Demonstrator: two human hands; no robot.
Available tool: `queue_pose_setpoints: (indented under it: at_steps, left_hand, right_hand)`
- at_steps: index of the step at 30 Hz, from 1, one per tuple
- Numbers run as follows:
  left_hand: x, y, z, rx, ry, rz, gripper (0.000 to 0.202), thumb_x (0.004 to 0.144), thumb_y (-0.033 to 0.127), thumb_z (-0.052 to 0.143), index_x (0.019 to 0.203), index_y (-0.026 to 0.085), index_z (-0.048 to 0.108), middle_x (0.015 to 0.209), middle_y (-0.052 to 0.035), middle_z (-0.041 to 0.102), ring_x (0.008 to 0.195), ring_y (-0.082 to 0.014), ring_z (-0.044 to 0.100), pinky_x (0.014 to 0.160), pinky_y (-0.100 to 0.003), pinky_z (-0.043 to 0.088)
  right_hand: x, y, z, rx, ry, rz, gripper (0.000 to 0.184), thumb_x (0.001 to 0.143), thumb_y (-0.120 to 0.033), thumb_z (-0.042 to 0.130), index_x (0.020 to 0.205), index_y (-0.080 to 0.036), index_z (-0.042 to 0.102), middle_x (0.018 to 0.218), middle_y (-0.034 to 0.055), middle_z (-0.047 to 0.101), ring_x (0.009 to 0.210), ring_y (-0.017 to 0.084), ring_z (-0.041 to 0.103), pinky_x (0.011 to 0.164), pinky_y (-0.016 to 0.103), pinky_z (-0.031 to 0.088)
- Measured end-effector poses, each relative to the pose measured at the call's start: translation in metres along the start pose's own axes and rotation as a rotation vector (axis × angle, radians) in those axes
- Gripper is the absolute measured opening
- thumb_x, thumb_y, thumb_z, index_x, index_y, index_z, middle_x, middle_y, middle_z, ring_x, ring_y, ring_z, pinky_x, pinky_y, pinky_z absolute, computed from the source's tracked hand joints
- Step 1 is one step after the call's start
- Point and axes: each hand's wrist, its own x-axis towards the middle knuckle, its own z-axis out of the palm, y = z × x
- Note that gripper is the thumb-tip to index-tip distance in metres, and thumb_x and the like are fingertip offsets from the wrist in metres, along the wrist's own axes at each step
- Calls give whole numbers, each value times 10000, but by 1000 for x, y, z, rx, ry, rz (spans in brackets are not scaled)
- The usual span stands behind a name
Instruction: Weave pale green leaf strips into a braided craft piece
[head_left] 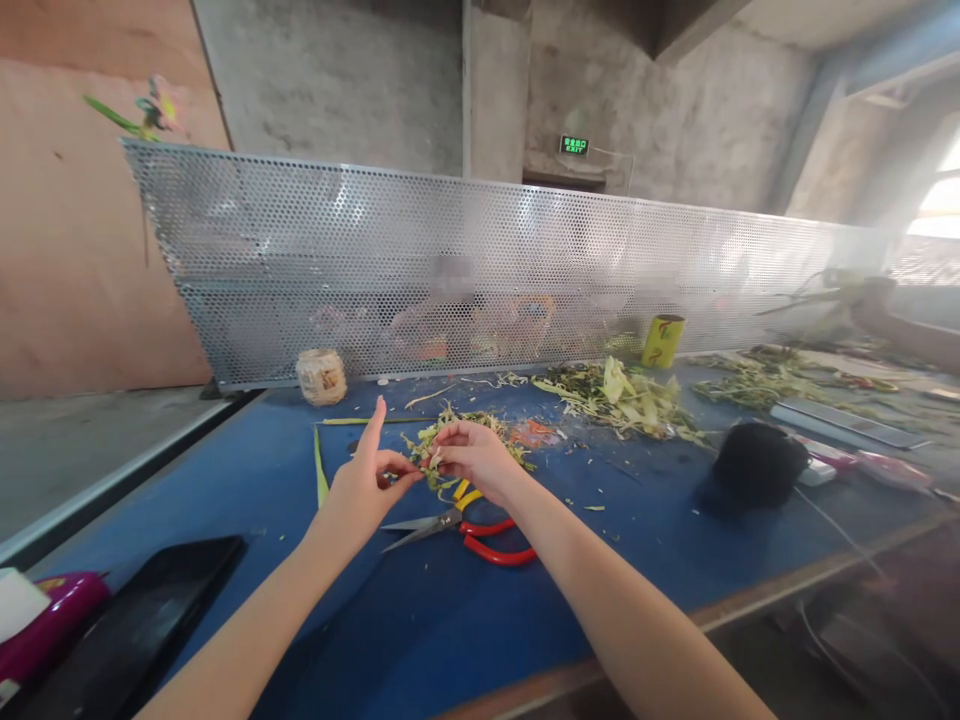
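Note:
My left hand (366, 482) and my right hand (472, 455) meet over the blue table (420, 620), both pinching a small woven piece of green-yellow leaf strip (431, 462). The left index finger points up while thumb and another finger pinch. The right fingers curl round the piece. Red-handled scissors (465, 528) lie shut on the table just below the hands. A small heap of leaf scraps (457, 428) sits right behind the hands.
A perforated metal screen (480, 270) walls the table's far side. A twine roll (321, 376), a yellow tube (661, 341), a larger scrap pile (626, 395), a black object (754, 462), a black phone (127, 625) and a pink item (45, 625) lie around.

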Motion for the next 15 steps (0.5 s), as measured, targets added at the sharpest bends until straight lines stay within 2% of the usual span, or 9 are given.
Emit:
queue_pose_setpoints:
  at_steps: [5, 10, 15]
  left_hand:
    - [1, -3, 2, 41, -8, 45, 834, 721, 249, 501, 1367, 185, -23, 735, 6, 639, 626, -151, 591, 632, -291, 460]
    - [1, -7, 4, 58, 2, 56, 852, 709, 315, 522, 1367, 193, -4, 848, -38, 642, 725, -182, 614, 583, -281, 461]
    - [-2, -3, 4, 87, -16, 58, 793, 725, 285, 507, 1367, 233, 43, 765, 8, 667, 589, -142, 596, 585, -265, 455]
  right_hand:
    - [1, 0, -1, -2, 30, 9, 368, 418, -255, 764, 656, -145, 506, 566, -27, 591, 588, 116, 603, 558, 224, 426]
    - [1, 1, 0, 22, 34, 0, 367, 407, -238, 767, 655, -143, 514, 575, -30, 584, 576, 106, 590, 559, 226, 426]
    - [0, 1, 0, 22, 25, -5, 322, 447, -216, 751, 646, -143, 510, 577, -28, 579, 579, 98, 584, 551, 212, 411]
